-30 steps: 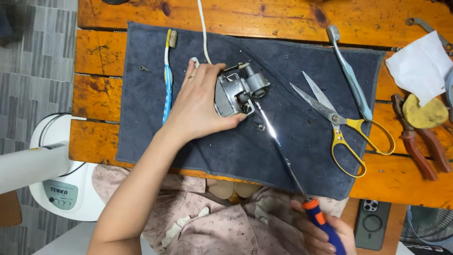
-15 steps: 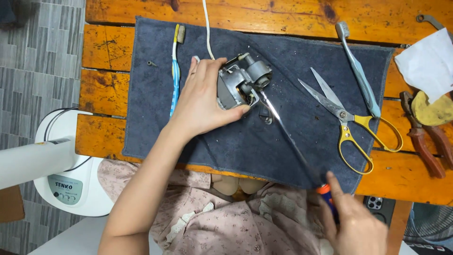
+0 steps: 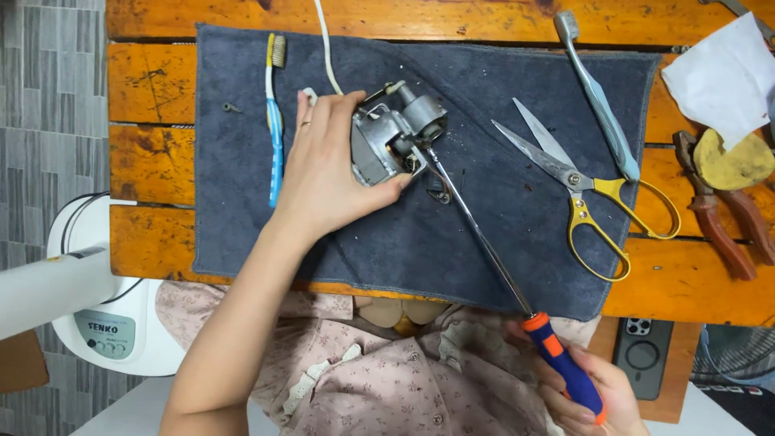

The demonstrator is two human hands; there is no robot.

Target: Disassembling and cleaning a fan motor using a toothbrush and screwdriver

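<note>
You worked at a wooden table (image 3: 153, 153) covered by a dark grey towel (image 3: 339, 242), and the step in hand was, as I judge it, the turning of a screw inside a small metal motor assembly (image 3: 387, 137) that lay on the upper middle of the towel. Your left hand (image 3: 327, 178) pressed flat on the left side of this assembly, the fingers a little apart and lying along its housing, the thumb against its lower edge, so it was held down and not lifted. Your right hand (image 3: 585, 387) was closed around the orange and blue handle of a long screwdriver (image 3: 484, 242), whose shaft ran up and left to the tip inside the assembly. The next move, I think, called for steady pressure along the shaft, so the tip did not slip. Yellow-handled scissors (image 3: 577, 190) lay to the right, a blue toothbrush (image 3: 274, 121) just left of your hand, and a loose screw (image 3: 232, 107) beyond it.
</note>
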